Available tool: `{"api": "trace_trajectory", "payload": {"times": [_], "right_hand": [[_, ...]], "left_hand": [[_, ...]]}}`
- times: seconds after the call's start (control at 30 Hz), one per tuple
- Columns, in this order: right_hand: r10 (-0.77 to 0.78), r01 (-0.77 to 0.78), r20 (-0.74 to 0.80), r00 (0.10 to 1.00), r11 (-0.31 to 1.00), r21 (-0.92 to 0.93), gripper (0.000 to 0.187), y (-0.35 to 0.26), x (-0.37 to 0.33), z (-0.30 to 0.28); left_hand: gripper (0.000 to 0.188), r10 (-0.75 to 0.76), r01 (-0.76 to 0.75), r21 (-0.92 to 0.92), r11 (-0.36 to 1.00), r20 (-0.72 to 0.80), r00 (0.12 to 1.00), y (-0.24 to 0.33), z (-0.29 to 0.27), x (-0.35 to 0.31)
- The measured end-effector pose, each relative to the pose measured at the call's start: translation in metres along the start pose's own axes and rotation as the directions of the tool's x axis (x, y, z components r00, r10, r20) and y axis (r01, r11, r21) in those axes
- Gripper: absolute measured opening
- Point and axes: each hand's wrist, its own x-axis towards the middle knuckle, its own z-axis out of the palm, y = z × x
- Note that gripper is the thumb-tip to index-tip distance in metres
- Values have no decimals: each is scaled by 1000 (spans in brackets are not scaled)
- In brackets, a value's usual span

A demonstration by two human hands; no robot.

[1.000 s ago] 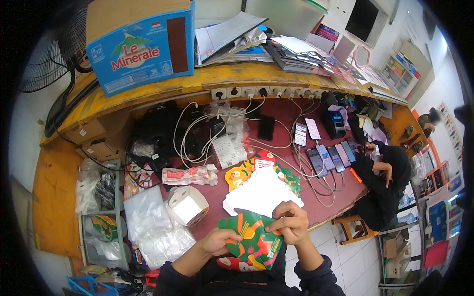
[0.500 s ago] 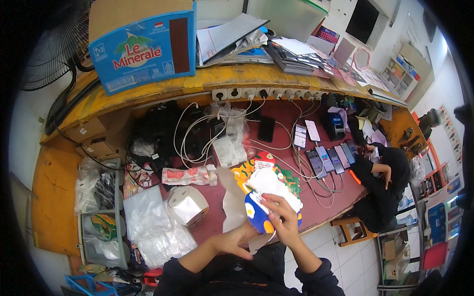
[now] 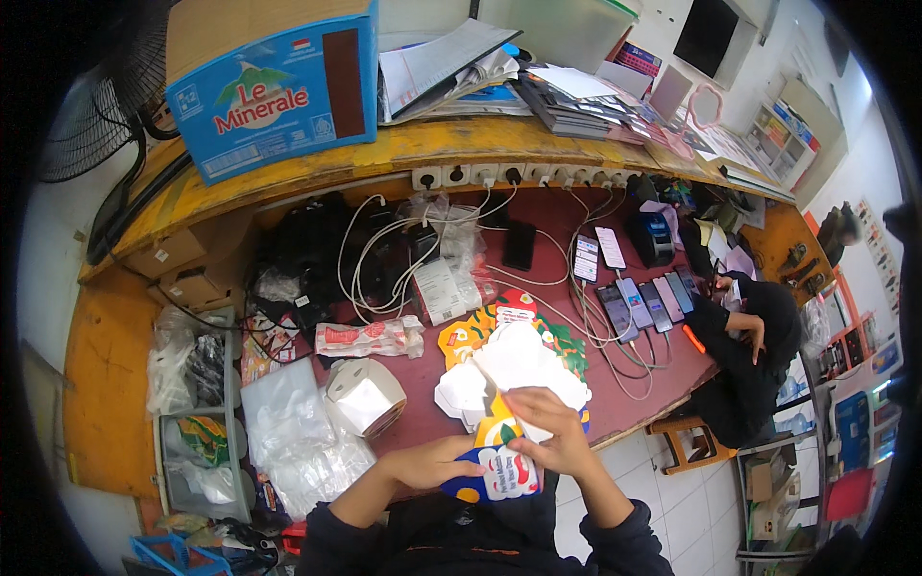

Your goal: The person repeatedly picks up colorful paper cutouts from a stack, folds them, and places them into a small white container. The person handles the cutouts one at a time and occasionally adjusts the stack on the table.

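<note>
Low in front of me, both hands grip a colourful printed cardboard box blank (image 3: 503,470), blue, yellow and white, partly folded. My left hand (image 3: 427,466) has its fingers closed on the left side. My right hand (image 3: 552,432) pinches the upper right part, thumb lying over the printed face. Just beyond lies a pile of similar flat blanks (image 3: 528,360), some with the white side up, others showing green, orange and red print. A folded white cardboard box (image 3: 365,396) sits left of my hands.
Plastic bags (image 3: 307,442) lie at the left, beside a grey crate (image 3: 235,403). Several phones (image 3: 639,307) with white charging cables (image 3: 365,278) rest on the right of the red table. A person in black (image 3: 759,355) sits at its right end. A blue carton (image 3: 279,101) stands on the shelf.
The blank has been turned and brought closer to me, and more of its printed face now shows. My left hand has moved up its side and closed on it.
</note>
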Motion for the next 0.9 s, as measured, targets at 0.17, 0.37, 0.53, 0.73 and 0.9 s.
{"api": "trace_trajectory", "payload": {"times": [0.17,0.37,0.53,0.73,0.9], "right_hand": [[12,11,-149,989,988,152,16,-1,-11,13],[15,-12,-87,996,999,30,11,-10,-12,7],[162,-136,-384,909,986,93,14,-13,-12,24],[207,-122,-708,675,978,170,22,-14,-13,52],[256,-122,-426,868,941,317,16,-14,-21,46]], "left_hand": [[44,154,-154,-48,987,-3,988,-15,-14,6],[42,104,-362,-705,610,-381,919,-16,-16,18],[34,-104,-364,-654,663,-562,820,-5,11,25],[30,117,-502,-437,746,-657,745,-9,37,25],[31,59,-365,-636,680,-449,892,-27,19,15]]}}
